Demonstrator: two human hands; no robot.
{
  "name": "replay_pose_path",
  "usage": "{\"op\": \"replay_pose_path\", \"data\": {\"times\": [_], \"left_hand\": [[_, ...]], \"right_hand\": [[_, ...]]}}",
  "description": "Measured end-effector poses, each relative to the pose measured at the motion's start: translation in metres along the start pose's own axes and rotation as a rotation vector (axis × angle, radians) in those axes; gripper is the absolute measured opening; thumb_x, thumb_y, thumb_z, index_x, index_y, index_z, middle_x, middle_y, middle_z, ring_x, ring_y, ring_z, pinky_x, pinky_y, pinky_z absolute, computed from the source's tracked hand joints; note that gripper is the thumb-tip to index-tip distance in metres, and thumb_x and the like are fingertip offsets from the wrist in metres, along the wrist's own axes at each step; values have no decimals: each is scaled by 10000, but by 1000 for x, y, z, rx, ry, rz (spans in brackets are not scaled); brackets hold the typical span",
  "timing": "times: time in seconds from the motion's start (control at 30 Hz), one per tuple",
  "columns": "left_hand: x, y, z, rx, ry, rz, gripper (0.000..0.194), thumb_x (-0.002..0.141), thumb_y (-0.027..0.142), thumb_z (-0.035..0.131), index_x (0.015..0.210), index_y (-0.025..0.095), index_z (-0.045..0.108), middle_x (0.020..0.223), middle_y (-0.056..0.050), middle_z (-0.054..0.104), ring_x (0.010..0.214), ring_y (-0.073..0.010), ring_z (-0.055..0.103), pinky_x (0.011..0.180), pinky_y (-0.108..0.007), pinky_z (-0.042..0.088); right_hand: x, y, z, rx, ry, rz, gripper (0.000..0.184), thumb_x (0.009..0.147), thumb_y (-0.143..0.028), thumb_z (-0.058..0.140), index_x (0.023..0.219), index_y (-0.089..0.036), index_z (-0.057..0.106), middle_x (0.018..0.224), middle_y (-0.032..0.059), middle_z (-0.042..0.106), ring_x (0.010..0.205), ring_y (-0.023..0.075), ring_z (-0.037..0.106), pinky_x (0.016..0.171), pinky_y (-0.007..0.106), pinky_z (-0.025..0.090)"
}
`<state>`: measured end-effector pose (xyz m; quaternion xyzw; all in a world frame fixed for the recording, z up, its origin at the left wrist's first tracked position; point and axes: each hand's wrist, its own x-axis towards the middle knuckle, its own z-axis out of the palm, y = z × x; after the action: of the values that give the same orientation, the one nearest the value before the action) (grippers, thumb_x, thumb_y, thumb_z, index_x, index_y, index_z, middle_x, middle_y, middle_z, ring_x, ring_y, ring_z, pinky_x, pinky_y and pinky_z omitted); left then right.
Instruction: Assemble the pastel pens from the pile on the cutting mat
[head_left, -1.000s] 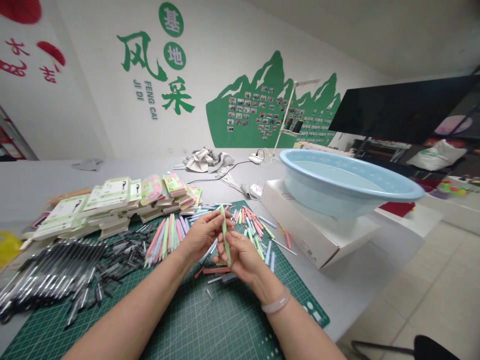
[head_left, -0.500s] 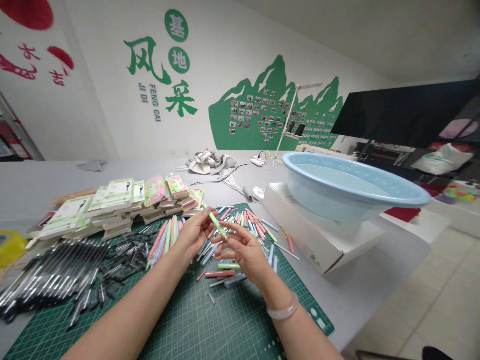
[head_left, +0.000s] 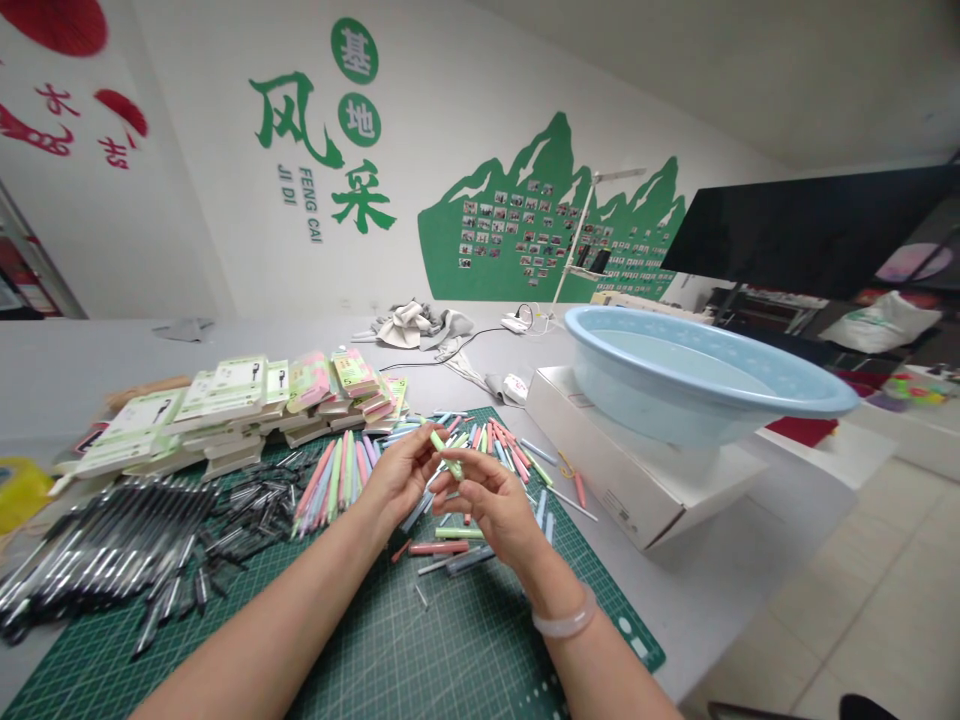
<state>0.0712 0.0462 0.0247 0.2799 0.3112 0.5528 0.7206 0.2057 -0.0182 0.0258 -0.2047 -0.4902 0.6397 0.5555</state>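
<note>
Above the mat my left hand [head_left: 406, 472] and my right hand [head_left: 489, 500] meet at a light green pen piece [head_left: 445, 452], each pinching it with thumb and fingertips. The fingers cover part of it, so its ends do not show fully. Below and behind them, loose pink, blue and green pen parts [head_left: 517, 448] lie in a heap. A fanned row of assembled-looking coloured pens [head_left: 337, 483] rests left of my left wrist. Nearer to me, a green pen barrel [head_left: 459, 533] and a red one [head_left: 439, 548] lie on the green cutting mat [head_left: 367, 640].
Clear-barrelled black pens [head_left: 127, 540] and small black parts [head_left: 262, 505] cover the mat's left side. Stacked boxes [head_left: 232, 390] stand behind them. A light blue basin [head_left: 705, 370] sits on a white carton [head_left: 622, 470] at the right. Grey cloth [head_left: 420, 325] lies at the back.
The green pen piece looks shorter between my hands, and my left hand has moved slightly right, closer to the right hand. The things on the table look unmoved.
</note>
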Motion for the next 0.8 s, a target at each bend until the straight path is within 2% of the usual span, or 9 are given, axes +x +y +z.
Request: {"op": "replay_pose_path", "data": {"times": [0.2, 0.3, 0.37, 0.47, 0.53, 0.6, 0.67, 0.73, 0.8], "left_hand": [[0, 0, -1, -33, 5, 5, 102, 747, 188, 683, 807, 114, 645, 735, -36, 672, 573, -76, 601, 468, -130, 477], [-1, 2, 1, 2, -21, 14, 147, 731, 230, 695, 819, 118, 658, 713, -30, 657, 586, -84, 597, 480, -142, 473], [-1, 11, -2, 97, -36, 42, 204, 714, 280, 704, 850, 135, 660, 727, -30, 654, 616, -98, 606, 510, -157, 478], [3, 41, -20, 452, -18, 115, 292, 697, 380, 693, 879, 158, 641, 719, -31, 641, 613, -128, 605, 509, -194, 464], [7, 66, -40, 911, 78, 167, 293, 723, 440, 637, 820, 163, 624, 638, -22, 611, 567, -152, 592, 496, -225, 445], [13, 86, -62, 1509, 243, 133, 313, 752, 476, 560, 678, 174, 596, 543, -31, 591, 551, -198, 603, 522, -270, 443], [20, 98, -80, 1687, 306, 121, 292, 674, 407, 638, 522, 174, 550, 489, -74, 579, 621, -283, 626, 596, -327, 439], [25, 100, -91, 1799, 338, 130, 267, 618, 361, 676, 483, 180, 533, 552, -124, 616, 744, -348, 634, 670, -359, 428], [27, 97, -96, 1874, 365, 131, 231, 613, 363, 670, 534, 169, 570, 683, -178, 660, 833, -384, 625, 705, -378, 422]], "right_hand": [[0, 4, -1, -95, 38, -2, 287, 791, -312, 633, 1047, -183, 622, 791, 54, 697, 666, 169, 668, 665, 327, 543], [-1, 2, 2, -73, -54, 56, 352, 749, -314, 678, 1069, -191, 602, 821, 52, 700, 715, 182, 672, 708, 355, 538], [-2, -1, 4, -60, -112, 108, 477, 726, -313, 699, 1168, -208, 552, 849, 52, 702, 727, 185, 672, 722, 372, 533], [0, -1, 0, -89, -25, 122, 556, 751, -338, 669, 1262, -228, 480, 803, 42, 696, 664, 170, 659, 664, 351, 533], [4, 2, -8, -144, 162, 85, 428, 769, -360, 640, 1155, -195, 559, 709, 25, 673, 583, 143, 628, 582, 286, 512], [8, 5, -20, -177, 394, 22, 298, 758, -341, 639, 994, -162, 618, 643, 7, 644, 523, 106, 575, 522, 225, 465], [11, 7, -29, -166, 548, -30, 238, 728, -321, 652, 896, -155, 626, 593, -16, 608, 488, 87, 527, 483, 198, 421], [12, 5, -35, -163, 597, -61, 227, 712, -315, 658, 868, -153, 625, 591, -16, 603, 489, 86, 517, 477, 197, 402], [12, 2, -37, -163, 605, -85, 228, 704, -308, 660, 865, -152, 625, 590, -15, 601, 491, 88, 513, 479, 202, 394]]}}
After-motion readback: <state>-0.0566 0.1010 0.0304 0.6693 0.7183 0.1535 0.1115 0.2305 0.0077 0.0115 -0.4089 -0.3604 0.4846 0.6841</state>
